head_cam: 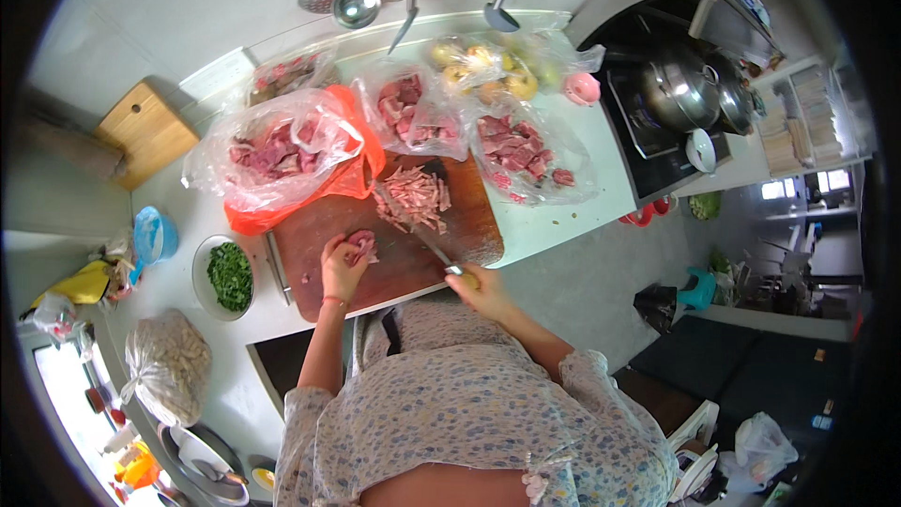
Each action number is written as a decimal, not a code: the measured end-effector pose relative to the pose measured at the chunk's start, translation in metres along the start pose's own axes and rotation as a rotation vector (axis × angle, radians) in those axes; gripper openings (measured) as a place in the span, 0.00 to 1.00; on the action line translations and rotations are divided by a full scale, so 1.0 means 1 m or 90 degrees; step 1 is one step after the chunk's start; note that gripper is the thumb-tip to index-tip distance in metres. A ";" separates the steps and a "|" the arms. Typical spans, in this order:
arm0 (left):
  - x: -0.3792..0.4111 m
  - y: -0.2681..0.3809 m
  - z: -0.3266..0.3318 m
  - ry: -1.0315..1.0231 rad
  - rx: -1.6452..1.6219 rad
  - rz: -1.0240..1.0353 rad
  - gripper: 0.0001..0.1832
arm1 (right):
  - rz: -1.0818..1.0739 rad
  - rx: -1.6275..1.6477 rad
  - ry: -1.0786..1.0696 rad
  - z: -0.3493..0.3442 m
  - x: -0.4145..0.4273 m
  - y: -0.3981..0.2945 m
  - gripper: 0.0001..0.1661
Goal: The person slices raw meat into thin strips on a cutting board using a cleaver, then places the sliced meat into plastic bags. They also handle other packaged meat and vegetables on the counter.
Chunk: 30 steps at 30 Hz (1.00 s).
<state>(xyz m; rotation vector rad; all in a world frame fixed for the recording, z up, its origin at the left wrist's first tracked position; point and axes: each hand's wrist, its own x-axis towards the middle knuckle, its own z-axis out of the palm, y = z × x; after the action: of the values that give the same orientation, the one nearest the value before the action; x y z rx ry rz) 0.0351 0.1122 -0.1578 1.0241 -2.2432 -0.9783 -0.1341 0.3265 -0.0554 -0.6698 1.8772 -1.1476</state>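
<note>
My left hand [345, 269] holds a small piece of raw red meat [363, 245] against the brown cutting board [415, 274]. In my right hand [481, 289] is the yellowish handle of a kitchen knife [431, 245], its blade slanting up and left across the board. The blade lies along the near edge of a heap of meat strips [412, 196]. Behind the board, raw meat chunks [274, 151] fill a clear plastic bag set over a red one. More meat [415, 113] sits in a second bag, and further pieces [512, 146] lie on an opened bag to the right.
A bowl of chopped greens [231, 276] and a metal bar-like utensil [277, 267] stand left of the board. Farther left are a blue cup [155, 236] and a tied bag [169, 366]. A gas stove with a lidded pot [681, 95] is at the right.
</note>
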 end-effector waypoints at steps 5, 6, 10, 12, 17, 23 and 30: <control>0.012 0.015 -0.002 -0.134 -0.003 -0.094 0.10 | 0.065 0.051 0.079 -0.014 -0.024 0.015 0.19; 0.012 0.016 -0.004 -0.172 -0.009 -0.115 0.10 | 0.092 0.066 0.077 -0.016 -0.028 0.015 0.19; -0.002 0.015 -0.011 -0.062 -0.030 -0.073 0.08 | 0.032 -0.008 0.080 -0.013 -0.026 0.016 0.20; -0.014 0.021 -0.029 0.014 -0.113 -0.149 0.07 | -0.054 -0.094 0.088 -0.009 -0.021 0.016 0.20; -0.034 0.017 -0.100 0.269 -0.228 -0.242 0.06 | -0.251 -0.360 0.088 0.023 0.011 0.013 0.21; -0.017 0.074 -0.130 0.277 -0.339 -0.143 0.07 | -0.342 -0.501 0.087 0.068 0.059 0.053 0.19; 0.027 0.131 -0.033 -0.061 -0.428 -0.204 0.04 | -0.379 -0.402 0.114 0.050 0.057 0.054 0.17</control>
<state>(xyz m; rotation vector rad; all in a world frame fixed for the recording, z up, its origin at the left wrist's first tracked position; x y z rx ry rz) -0.0173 0.1388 -0.0329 1.0341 -1.6275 -1.7864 -0.1225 0.2833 -0.1370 -1.6042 2.2896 -0.9631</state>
